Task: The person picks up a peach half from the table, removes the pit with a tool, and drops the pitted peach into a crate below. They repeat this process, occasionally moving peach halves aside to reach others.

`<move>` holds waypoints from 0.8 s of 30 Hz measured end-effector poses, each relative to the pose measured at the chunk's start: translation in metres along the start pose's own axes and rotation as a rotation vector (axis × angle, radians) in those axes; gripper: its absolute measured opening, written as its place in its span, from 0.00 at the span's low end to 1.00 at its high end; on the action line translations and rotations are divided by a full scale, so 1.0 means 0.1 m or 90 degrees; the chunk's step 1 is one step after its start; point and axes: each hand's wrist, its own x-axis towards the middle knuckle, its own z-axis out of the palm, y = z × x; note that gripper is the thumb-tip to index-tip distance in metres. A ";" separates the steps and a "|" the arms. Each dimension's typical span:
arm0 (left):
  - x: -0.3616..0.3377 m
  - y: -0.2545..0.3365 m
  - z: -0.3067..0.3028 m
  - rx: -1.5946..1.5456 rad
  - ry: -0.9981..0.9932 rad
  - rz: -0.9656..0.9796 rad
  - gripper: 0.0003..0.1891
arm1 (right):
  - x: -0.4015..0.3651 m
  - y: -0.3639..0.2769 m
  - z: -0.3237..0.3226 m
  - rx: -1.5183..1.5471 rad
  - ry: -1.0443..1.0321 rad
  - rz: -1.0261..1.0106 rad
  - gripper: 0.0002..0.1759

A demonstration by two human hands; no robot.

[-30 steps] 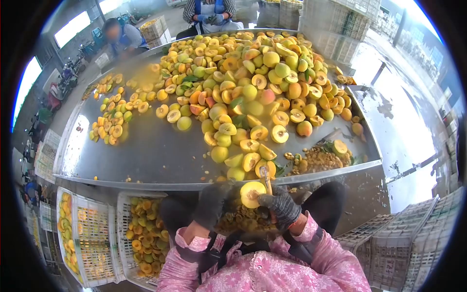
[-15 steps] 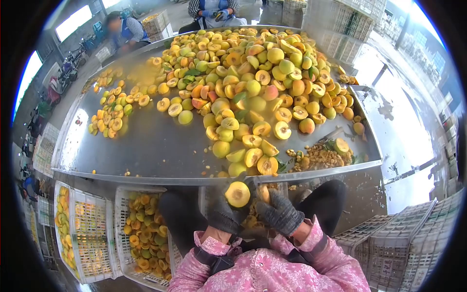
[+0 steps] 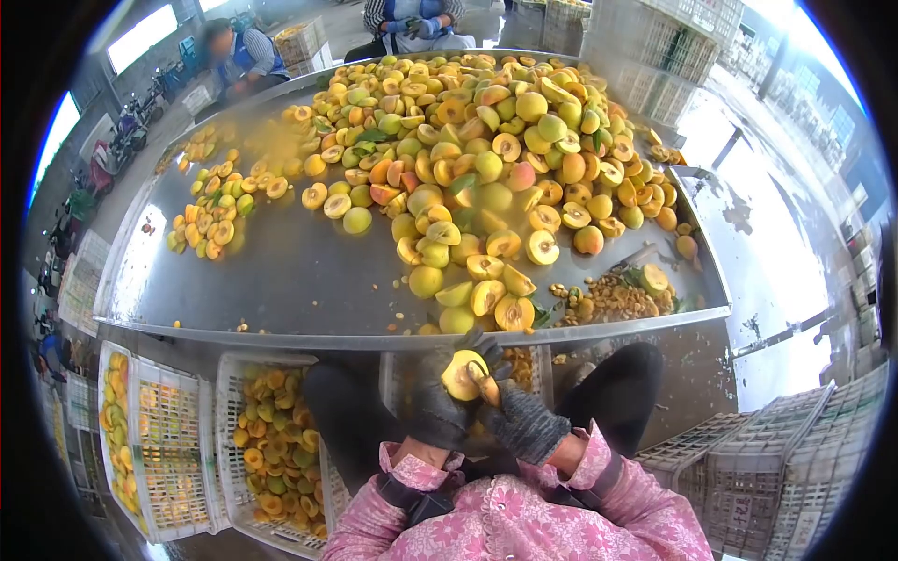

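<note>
In the head view, my gloved left hand (image 3: pixel 438 408) is closed around a yellow peach half (image 3: pixel 459 377), its cut face turned up. My right hand (image 3: pixel 526 421), in a dark grey glove, grips a small pitting tool (image 3: pixel 489 389) with a tan handle. The tool's thin curved end touches the right side of the cut face. Both hands are over my lap, just below the near edge of the metal table (image 3: pixel 309 290). A large heap of whole and halved peaches (image 3: pixel 486 168) covers much of the tabletop.
Pits and scraps (image 3: pixel 617 301) lie at the table's near right. A white crate of peach halves (image 3: pixel 276 439) stands left of my legs, with another crate (image 3: pixel 168 439) beyond it. Crates (image 3: pixel 767 467) stand at the right. Two people sit across the table, one gloved (image 3: pixel 416 26).
My right hand has moved left, bringing the tool from beside the peach half onto its cut face. The peach half has tilted slightly. A person at the far left has shifted posture.
</note>
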 end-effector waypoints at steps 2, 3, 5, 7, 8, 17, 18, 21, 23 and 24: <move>-0.04 -0.05 -0.02 0.071 0.002 0.025 0.22 | 0.01 -0.02 0.03 -0.012 0.016 -0.071 0.30; -0.10 0.11 0.13 0.074 0.008 0.035 0.22 | 0.01 -0.04 0.04 -0.049 0.001 -0.070 0.33; -0.11 0.12 0.17 -0.028 0.026 0.003 0.22 | 0.00 -0.09 0.04 -0.121 -0.028 -0.070 0.40; -0.06 -0.09 0.06 -0.239 0.048 -0.085 0.21 | -0.02 -0.06 0.09 -0.129 0.006 -0.108 0.42; -0.08 -0.06 0.07 -0.204 0.039 -0.080 0.20 | -0.03 -0.03 0.12 -0.133 0.022 -0.127 0.42; -0.12 0.24 0.02 0.217 -0.065 0.023 0.15 | 0.01 0.21 0.30 -0.004 -0.028 -0.096 0.21; -0.10 0.25 0.00 0.342 -0.088 0.091 0.15 | 0.00 0.16 0.28 -0.029 -0.026 -0.099 0.20; -0.09 0.20 -0.06 0.460 -0.118 0.152 0.16 | 0.00 0.07 0.24 -0.073 -0.038 -0.095 0.18; -0.09 0.13 -0.11 0.476 -0.096 0.135 0.17 | 0.01 0.08 0.24 -0.061 -0.072 -0.070 0.18; -0.11 0.08 -0.14 0.496 -0.072 0.123 0.16 | 0.03 0.27 0.33 -0.045 -0.102 -0.094 0.20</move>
